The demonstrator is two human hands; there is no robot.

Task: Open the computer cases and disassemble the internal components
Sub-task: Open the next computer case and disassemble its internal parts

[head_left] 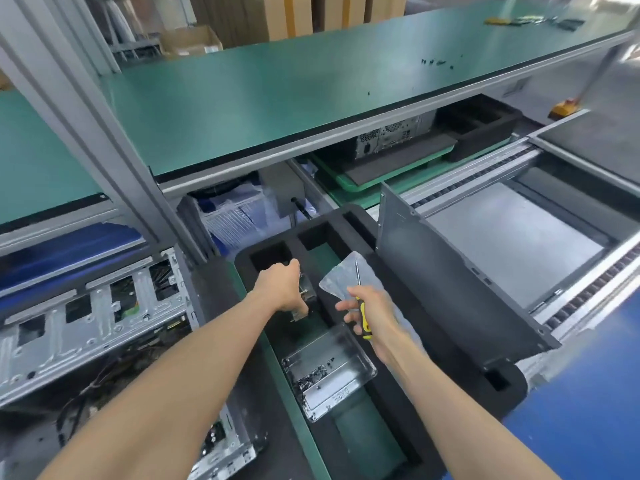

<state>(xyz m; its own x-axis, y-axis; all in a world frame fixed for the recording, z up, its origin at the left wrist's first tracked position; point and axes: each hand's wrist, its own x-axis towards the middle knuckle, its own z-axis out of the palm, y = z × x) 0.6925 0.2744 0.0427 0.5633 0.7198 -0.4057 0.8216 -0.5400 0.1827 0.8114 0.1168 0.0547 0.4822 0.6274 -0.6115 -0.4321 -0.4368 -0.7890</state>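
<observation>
Head view: left hand (282,289) grips a small metal component (304,295) over the black foam tray (349,216); right hand (372,315) grasps a yellow-handled screwdriver (362,299) plus a clear bag (349,278). Risk: the part may slip from the fingers into the clear screw tray (332,368) and scatter the screws, or the upright tip may snag the bag. Opened computer case (86,323) lies at left, long axis running left-right, open side up.

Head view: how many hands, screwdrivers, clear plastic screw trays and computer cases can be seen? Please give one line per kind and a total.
Hands: 2, the left hand and the right hand
Screwdrivers: 1, the yellow-handled screwdriver
Clear plastic screw trays: 1, the tray
Computer cases: 2, the open case and the case under the bench
Total: 6
</observation>
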